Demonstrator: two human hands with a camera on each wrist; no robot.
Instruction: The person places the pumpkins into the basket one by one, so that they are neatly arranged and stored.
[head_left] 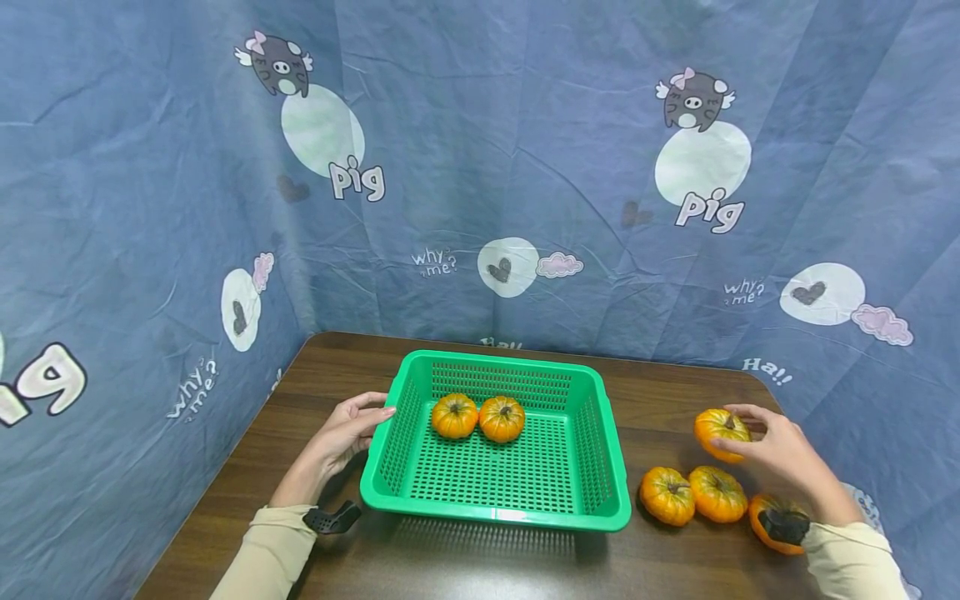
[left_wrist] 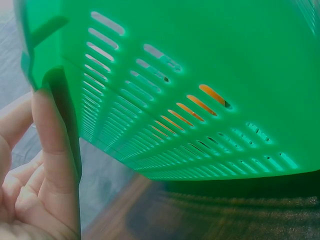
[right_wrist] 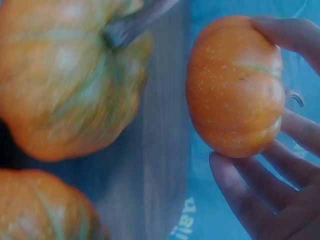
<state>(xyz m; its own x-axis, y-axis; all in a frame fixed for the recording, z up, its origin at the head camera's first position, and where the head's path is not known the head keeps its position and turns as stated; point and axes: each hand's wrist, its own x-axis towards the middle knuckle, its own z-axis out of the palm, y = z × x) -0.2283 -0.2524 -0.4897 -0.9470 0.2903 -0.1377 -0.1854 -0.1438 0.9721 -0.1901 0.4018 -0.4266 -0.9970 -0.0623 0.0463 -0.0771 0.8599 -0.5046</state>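
My left hand (head_left: 345,433) grips the left rim of a green plastic basket (head_left: 495,515), thumb over the edge. Close up in the left wrist view, its fingers (left_wrist: 52,145) lie against the slotted wall. Two small orange pumpkins, one on the left (head_left: 454,416) and one on the right (head_left: 502,419), sit side by side inside, toward the back. Off to the right, my right hand (head_left: 783,450) holds another small pumpkin (head_left: 711,427) between thumb and fingers. The right wrist view shows this pumpkin's (right_wrist: 235,90) smooth orange side, its stem pointing toward the palm.
Beneath the right hand, two pumpkins (head_left: 667,497) (head_left: 717,494) stand together on the brown wooden table (head_left: 345,367). A third pumpkin (head_left: 767,533) is partly covered by the black wrist camera (head_left: 783,527). A blue printed curtain (head_left: 450,167) hangs behind and along the left side.
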